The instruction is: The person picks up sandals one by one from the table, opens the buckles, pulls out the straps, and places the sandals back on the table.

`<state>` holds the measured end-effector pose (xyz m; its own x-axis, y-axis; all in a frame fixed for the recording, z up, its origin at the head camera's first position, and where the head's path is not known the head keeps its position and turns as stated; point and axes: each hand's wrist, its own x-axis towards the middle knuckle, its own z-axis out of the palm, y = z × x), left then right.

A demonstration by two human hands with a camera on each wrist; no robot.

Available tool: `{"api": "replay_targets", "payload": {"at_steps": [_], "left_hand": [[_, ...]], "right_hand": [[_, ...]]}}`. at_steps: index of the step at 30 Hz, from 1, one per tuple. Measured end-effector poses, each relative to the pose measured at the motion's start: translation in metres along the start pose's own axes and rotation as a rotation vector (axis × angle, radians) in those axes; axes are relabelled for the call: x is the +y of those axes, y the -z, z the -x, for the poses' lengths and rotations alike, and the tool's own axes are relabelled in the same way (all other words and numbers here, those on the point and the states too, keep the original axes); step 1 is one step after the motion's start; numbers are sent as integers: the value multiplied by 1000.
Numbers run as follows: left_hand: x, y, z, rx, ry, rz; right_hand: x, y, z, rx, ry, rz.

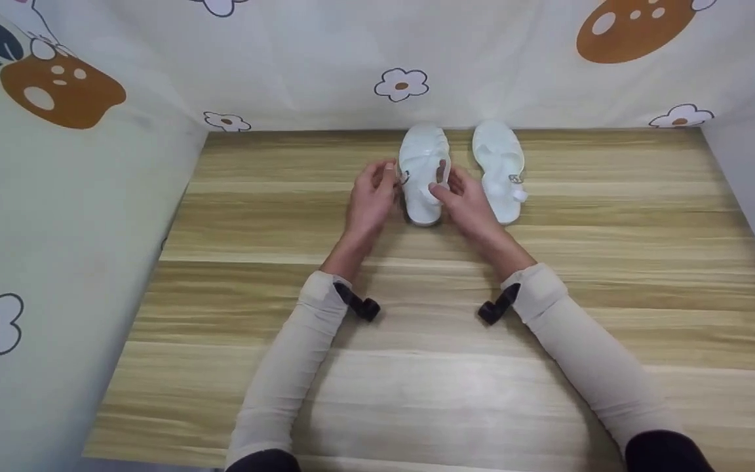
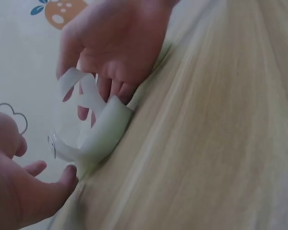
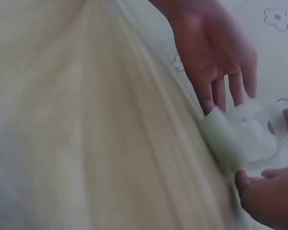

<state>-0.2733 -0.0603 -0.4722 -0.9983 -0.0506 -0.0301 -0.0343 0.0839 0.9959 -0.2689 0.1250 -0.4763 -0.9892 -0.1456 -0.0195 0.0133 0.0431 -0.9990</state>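
We are seeing a white sandal (image 1: 422,154) lying sole down toward 12 o'clock on a wood-grain surface (image 1: 417,380), two hands flanking it. At the sandal's 4 o'clock, the right hand (image 1: 472,200) is gripping its pale strap (image 2: 74,79), fingers curving behind the band while the thumb is stretching inward over the shoe. At 9 o'clock, the left hand (image 1: 371,196) is resting loosely unclasped, palm turned inward, its fingertips hovering beside a metal buckle (image 1: 406,177); we cannot tell whether they are touching the sandal. Both forearms are slanting in, from 7 and 5 o'clock, wearing beige sleeves (image 1: 600,360) with small black devices (image 1: 359,303) jutting from the cuffs. At the sandal's 3 o'clock, we are finding a second white sandal (image 1: 499,154) lying just beyond the right hand. Farther out, at 12 o'clock, a printed curtain (image 1: 325,72) is showing flowers and orange fruit.
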Motion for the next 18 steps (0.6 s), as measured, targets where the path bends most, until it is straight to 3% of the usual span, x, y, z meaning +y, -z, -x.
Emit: {"api": "replay_targets", "payload": {"at_steps": [4, 9, 12, 18], "left_hand": [[-5, -2, -2, -32, 47, 43], [-8, -3, -1, -49, 13, 29], [-8, -4, 0, -38, -10, -13], [-5, -5, 7, 27, -48, -187]], "right_hand": [[5, 2, -1, -16, -17, -93], [6, 6, 0, -62, -48, -139], [7, 8, 2, -75, -45, -127], [6, 8, 11, -60, -19, -173]]}}
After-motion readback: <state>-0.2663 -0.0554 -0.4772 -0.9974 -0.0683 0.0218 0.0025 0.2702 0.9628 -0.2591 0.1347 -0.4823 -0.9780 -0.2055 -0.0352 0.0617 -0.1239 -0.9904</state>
